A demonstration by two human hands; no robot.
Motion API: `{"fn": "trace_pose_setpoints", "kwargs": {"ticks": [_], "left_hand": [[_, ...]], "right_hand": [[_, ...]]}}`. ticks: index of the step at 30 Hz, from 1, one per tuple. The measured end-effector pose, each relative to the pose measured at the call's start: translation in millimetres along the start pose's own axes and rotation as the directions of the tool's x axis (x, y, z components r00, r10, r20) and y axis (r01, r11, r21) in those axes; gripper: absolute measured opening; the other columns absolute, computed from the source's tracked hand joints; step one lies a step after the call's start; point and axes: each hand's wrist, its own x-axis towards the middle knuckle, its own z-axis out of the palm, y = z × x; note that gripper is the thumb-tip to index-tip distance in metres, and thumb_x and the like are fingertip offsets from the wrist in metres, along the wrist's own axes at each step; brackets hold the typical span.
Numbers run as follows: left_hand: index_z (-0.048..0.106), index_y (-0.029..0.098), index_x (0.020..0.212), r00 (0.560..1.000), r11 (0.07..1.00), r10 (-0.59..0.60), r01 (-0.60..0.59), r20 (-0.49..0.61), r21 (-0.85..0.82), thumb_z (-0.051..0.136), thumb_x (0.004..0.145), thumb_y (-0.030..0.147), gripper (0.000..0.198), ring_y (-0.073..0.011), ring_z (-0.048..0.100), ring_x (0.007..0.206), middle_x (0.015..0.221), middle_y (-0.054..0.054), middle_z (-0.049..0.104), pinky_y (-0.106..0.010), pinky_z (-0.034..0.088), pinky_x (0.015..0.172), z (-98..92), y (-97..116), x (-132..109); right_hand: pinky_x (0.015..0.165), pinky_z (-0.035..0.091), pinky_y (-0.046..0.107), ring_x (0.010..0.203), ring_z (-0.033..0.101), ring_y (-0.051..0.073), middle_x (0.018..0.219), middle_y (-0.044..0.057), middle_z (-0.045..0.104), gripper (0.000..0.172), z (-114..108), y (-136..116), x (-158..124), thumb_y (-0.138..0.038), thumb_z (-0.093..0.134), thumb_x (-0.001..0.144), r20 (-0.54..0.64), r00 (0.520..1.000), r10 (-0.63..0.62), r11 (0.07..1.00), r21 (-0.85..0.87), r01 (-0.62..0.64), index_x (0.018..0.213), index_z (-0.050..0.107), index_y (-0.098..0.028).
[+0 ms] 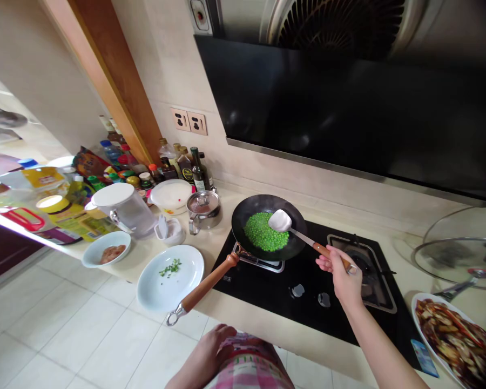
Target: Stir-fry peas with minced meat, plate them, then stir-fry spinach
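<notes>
My right hand (344, 275) is closed around the wooden handle of a metal spatula (281, 220). Its blade tilts just over the green peas (263, 233) in a black wok (294, 237); I cannot tell whether it touches them. The wok sits on the left burner, its wooden handle (210, 283) pointing towards me and to the left. Low in the view, my left hand (215, 346) rests against the checked apron (251, 364), empty, fingers loosely extended and partly out of sight.
Left of the wok stand a white plate (146, 289) with chopped greens, a bowl (89, 254) with raw meat, a lidded steel pot (204, 210) and bottles (198, 170). At right are a dish of cooked food (449, 335) and a glass lid (429, 265). A range hood (340, 113) hangs above.
</notes>
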Motion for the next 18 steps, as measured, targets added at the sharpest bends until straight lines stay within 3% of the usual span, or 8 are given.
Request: {"fn": "trace_pose_setpoints", "kwargs": {"ticks": [7,9,10,12,15,16,18], "left_hand": [[0.065,0.026,0.109,1.0,1.0,-0.004,0.005,-0.019,0.023,0.05,0.089,0.033,0.027,-0.0212,0.066,0.097,0.11,-0.006,0.07,-0.029,0.051,0.087,1.7,-4,7],[0.065,0.027,0.11,1.0,1.0,0.006,-0.005,-0.018,0.013,0.049,0.089,0.032,0.027,-0.021,0.066,0.098,0.112,-0.006,0.07,-0.03,0.051,0.088,1.9,-4,7],[0.065,0.027,0.11,1.0,1.0,0.004,-0.004,-0.02,0.011,0.048,0.09,0.032,0.027,-0.0208,0.067,0.097,0.111,-0.006,0.07,-0.03,0.052,0.087,1.8,-4,7],[0.066,0.026,0.11,1.0,1.0,-0.004,0.005,-0.024,0.016,0.048,0.09,0.033,0.027,-0.0207,0.067,0.094,0.109,-0.006,0.071,-0.03,0.052,0.085,1.2,-4,7],[0.067,0.025,0.108,0.999,0.999,-0.014,0.015,-0.034,0.036,0.05,0.089,0.034,0.027,-0.0211,0.068,0.093,0.106,-0.006,0.072,-0.03,0.053,0.085,0.3,-3,8],[0.067,0.025,0.107,0.999,0.999,-0.016,0.017,-0.04,0.041,0.051,0.088,0.035,0.027,-0.0215,0.068,0.093,0.107,-0.006,0.072,-0.03,0.054,0.084,0.2,-3,8],[0.067,0.026,0.107,0.999,0.999,-0.012,0.014,-0.049,0.046,0.052,0.087,0.037,0.028,-0.0222,0.068,0.093,0.107,-0.006,0.072,-0.031,0.055,0.084,1.0,-2,9]], "right_hand": [[0.057,0.06,0.033,0.066,0.072,0.024,0.072,0.008,0.073,0.044,16,12,-16,-0.051,0.065,0.081,0.1,0.994,0.037,0.999,0.004,-0.038,0.104,0.066,-0.013],[0.064,0.061,0.035,0.07,0.072,0.024,0.077,0.008,0.073,0.038,11,15,-17,-0.046,0.062,0.085,0.126,0.99,-0.058,0.997,-0.05,0.065,0.106,0.066,-0.015],[0.069,0.061,0.036,0.075,0.072,0.023,0.082,0.008,0.074,0.034,8,16,-17,-0.043,0.062,0.086,0.168,0.973,-0.156,0.979,-0.101,0.175,0.107,0.067,-0.017],[0.08,0.059,0.037,0.086,0.071,0.022,0.098,0.008,0.072,0.026,-2,19,-14,-0.033,0.061,0.087,0.345,0.865,-0.364,0.863,-0.225,0.453,0.108,0.068,-0.021],[0.087,0.056,0.034,0.1,0.067,0.021,0.117,0.007,0.066,0.028,-17,29,-8,-0.02,0.058,0.086,0.649,0.602,-0.466,0.558,-0.312,0.768,0.111,0.069,-0.028],[0.088,0.056,0.034,0.102,0.066,0.021,0.12,0.007,0.065,0.032,-20,34,-7,-0.017,0.057,0.086,0.708,0.543,-0.451,0.48,-0.32,0.816,0.113,0.069,-0.03],[0.088,0.056,0.036,0.103,0.065,0.022,0.122,0.006,0.064,0.039,-24,44,-10,-0.013,0.056,0.085,0.749,0.496,-0.439,0.387,-0.34,0.857,0.118,0.066,-0.032]]}}
